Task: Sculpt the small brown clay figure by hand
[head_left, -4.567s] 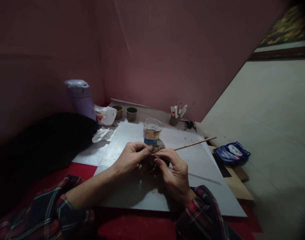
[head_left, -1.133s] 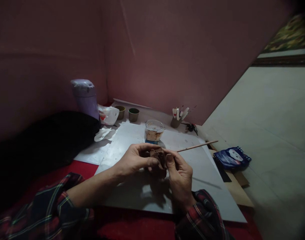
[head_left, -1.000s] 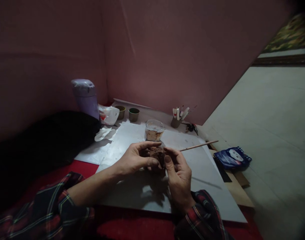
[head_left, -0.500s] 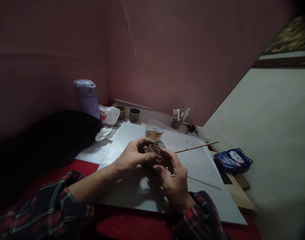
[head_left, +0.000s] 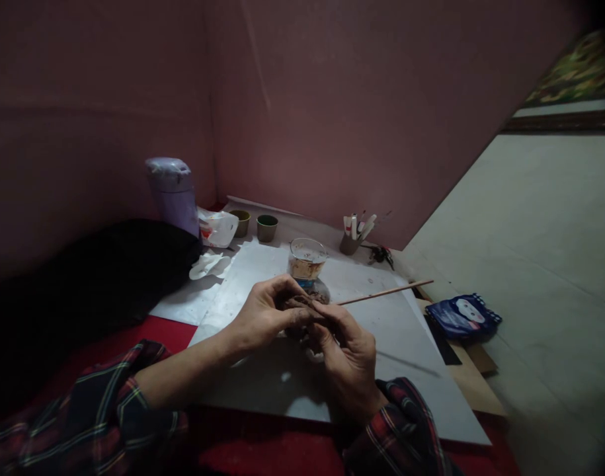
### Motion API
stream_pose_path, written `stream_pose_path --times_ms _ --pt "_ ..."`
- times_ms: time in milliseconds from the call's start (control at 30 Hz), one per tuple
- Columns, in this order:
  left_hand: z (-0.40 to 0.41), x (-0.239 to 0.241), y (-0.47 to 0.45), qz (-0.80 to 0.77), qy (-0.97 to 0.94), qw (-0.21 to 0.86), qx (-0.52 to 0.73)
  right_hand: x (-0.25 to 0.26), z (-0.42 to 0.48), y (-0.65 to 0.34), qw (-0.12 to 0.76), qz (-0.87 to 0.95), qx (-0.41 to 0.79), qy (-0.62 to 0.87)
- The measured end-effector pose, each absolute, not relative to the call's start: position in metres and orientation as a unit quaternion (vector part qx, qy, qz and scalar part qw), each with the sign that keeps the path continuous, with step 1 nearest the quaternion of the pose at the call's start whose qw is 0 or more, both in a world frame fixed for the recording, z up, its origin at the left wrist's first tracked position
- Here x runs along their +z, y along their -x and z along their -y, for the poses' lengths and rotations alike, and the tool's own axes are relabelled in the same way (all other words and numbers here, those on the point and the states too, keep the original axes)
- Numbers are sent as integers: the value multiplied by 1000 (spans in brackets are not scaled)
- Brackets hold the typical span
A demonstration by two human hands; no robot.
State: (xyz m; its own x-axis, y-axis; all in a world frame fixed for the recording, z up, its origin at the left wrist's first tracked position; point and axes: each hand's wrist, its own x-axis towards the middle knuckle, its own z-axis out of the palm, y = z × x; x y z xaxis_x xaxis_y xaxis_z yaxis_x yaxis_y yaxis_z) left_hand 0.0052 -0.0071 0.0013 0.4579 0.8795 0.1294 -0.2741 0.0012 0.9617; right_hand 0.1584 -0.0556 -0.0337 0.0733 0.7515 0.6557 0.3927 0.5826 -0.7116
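Both hands meet over the grey board (head_left: 411, 370). My left hand (head_left: 262, 314) curls around a lump of brown clay (head_left: 302, 303), fingers closed on it. My right hand (head_left: 349, 354) grips the same lump from the right, and a thin wooden stick (head_left: 386, 291) juts out from its fingers toward the right. Most of the clay is hidden between the two hands. A glass of cloudy brownish water (head_left: 307, 259) stands just behind the hands. Both sleeves are red plaid.
A lilac flask (head_left: 172, 193), a white plastic bag (head_left: 216, 228), two small cups (head_left: 255, 225), crumpled tissue (head_left: 209, 264) and a tool holder (head_left: 352, 237) stand at the back. A blue packet (head_left: 463, 316) lies right on cardboard. Dark cloth (head_left: 84, 284) fills the left.
The hands have turned and reworked the clay lump between them. The right hand's fingers closed back over it, and the stick now points more level to the right.
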Motion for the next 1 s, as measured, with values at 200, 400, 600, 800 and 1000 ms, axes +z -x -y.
stream_pose_path --times_ms 200,400,600,800,1000 --pt "6 -3 -9 -281 -579 617 454 -32 53 -158 616 579 246 474" --pt "2 -2 -4 -266 -597 607 451 -26 51 -156 637 529 325 457" --pt "2 0 -4 -291 -615 570 460 -29 51 -157 640 545 308 444" --pt "3 1 -5 -292 -623 557 465 -29 53 -156 645 554 306 429" --pt "1 -1 -3 -302 -615 525 505 -28 56 -152 644 543 339 419"
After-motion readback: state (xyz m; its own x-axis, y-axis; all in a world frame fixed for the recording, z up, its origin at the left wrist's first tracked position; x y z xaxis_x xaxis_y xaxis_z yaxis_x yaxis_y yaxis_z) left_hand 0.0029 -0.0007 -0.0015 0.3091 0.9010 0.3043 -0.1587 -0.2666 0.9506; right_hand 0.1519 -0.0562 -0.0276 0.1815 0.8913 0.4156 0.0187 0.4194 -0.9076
